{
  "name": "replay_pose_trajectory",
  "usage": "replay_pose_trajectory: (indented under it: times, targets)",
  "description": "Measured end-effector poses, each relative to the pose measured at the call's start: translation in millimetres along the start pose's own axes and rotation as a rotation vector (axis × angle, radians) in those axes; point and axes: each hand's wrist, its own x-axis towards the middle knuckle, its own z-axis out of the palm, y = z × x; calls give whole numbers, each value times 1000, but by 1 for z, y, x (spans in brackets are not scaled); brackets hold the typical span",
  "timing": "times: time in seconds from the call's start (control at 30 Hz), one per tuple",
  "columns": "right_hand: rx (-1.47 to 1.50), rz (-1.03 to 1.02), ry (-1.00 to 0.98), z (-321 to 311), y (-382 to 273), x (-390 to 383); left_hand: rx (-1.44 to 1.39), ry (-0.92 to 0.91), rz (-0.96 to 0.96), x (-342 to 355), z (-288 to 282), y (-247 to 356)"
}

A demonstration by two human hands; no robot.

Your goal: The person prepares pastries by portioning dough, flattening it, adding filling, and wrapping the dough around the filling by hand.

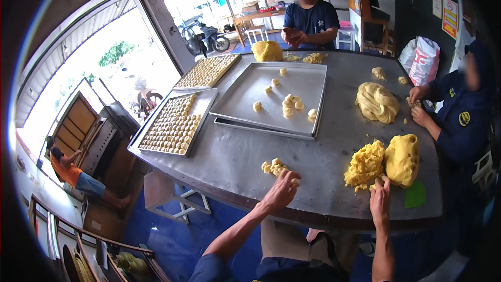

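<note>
My left hand [281,192] is over the steel tabletop at the near edge, its fingers curled around a small pale dough piece [295,181] that shows at the fingertips. Just beyond the knuckles lies a little heap of similar dough pieces [273,166]. Off to the right, my right hand [380,197] pinches a bit of yellow filling at the near side of a crumbly yellow filling pile [364,163]. A large smooth yellow lump [403,161] stands against that pile. Beside it, near the table edge, is a green scraper [415,195].
Stacked metal trays [240,94] hold a few dough balls mid-table; two fuller trays [194,143] [179,88] stand left. A big pale dough mound [377,103] lies right. One person [310,23] works across the table, another [462,104] at right. A stool [159,188] stands below.
</note>
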Motion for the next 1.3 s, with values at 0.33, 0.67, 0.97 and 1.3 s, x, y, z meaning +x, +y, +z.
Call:
replay_pose_trajectory:
  times: [0.33, 0.67, 0.97, 1.3]
  targets:
    - [77, -3, 21, -1, -2, -6, 578, -81, 125, 29, 69, 31]
    - [-175, -152, -191, -14, -7, 17, 542, 106, 270, 93, 106, -22]
    - [-223, 57, -258, -11, -22, -34, 572, 174, 449, 96, 97, -17]
    - [-149, 21, -134, -15, -8, -35, 682, 149, 167, 1, 94, 0]
